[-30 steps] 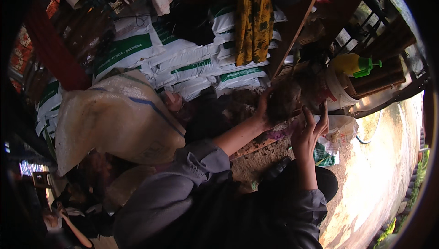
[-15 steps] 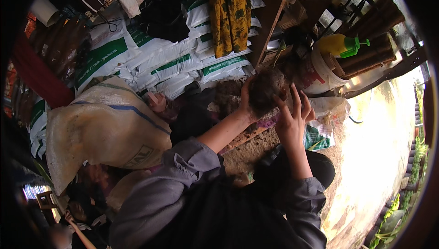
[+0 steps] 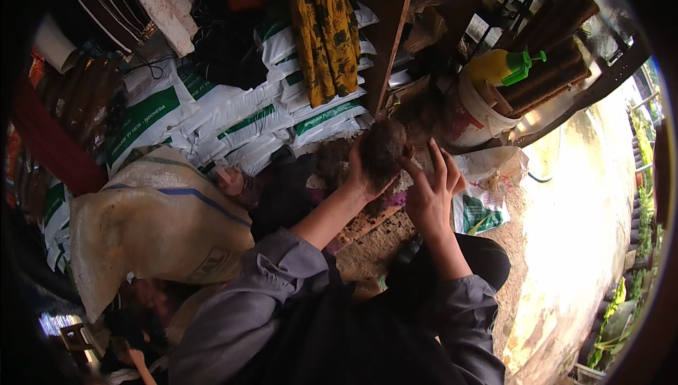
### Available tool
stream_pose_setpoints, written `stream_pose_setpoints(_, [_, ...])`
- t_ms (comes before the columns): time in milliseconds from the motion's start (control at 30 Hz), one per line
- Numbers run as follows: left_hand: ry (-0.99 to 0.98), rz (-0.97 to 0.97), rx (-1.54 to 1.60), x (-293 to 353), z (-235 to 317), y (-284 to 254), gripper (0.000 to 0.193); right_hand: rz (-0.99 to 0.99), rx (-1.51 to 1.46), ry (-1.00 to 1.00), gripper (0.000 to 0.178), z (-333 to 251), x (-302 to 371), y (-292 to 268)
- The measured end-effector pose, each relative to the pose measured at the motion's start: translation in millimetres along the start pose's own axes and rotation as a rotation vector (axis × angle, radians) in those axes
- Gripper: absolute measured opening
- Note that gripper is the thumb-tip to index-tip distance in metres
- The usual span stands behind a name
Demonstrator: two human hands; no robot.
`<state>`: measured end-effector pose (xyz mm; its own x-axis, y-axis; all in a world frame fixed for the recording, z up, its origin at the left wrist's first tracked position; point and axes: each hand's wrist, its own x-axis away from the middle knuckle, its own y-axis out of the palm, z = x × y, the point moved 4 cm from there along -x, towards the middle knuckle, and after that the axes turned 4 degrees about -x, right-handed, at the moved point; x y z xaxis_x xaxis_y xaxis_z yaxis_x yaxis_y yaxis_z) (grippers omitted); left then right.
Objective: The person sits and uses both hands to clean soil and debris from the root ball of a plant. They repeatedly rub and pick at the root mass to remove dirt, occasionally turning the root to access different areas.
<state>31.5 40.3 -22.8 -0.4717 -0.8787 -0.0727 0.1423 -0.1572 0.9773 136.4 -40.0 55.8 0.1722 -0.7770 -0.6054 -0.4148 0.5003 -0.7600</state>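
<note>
A dark brown, fibrous, rounded clump like a root ball (image 3: 383, 150) rests in my left hand (image 3: 361, 179), whose palm and fingers cup it from the left and below. At its right side is my right hand (image 3: 432, 198), fingers stretched and spread, with the nearest fingertips at the clump's edge. Whether they press on it is hard to tell. Beneath and behind my hands lies more dark, crumbly soil-like material (image 3: 332, 159) on a low surface.
White and green sacks (image 3: 233, 120) are stacked at the back left, near a large woven sack (image 3: 155, 222). A white bucket (image 3: 487, 113) holding a yellow and green spray bottle (image 3: 498, 67) stands at the back right. Another person's arm (image 3: 141, 365) shows at lower left.
The view has shifted, so the surroundings sit further left. My left hand still cups the clump, and my right hand stays beside it with fingers spread. The other person's arm has lowered.
</note>
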Motion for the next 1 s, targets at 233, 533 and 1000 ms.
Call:
stream_pose_setpoints(233, [0.002, 0.181, -0.101, 5, -4, 6, 0.05, -0.047, 0.0, -0.012, 0.06, 2, 4, 1])
stream_pose_setpoints(533, [-0.059, 0.306, -0.181, 1, -6, -10, 0.052, -0.178, 0.05, -0.026, 0.058, 3, 3, 1])
stream_pose_setpoints(1000, [-0.155, 0.474, -0.195, 5, -15, -25, 0.047, -0.224, 0.077, 0.016, 0.059, -4, 9, 1])
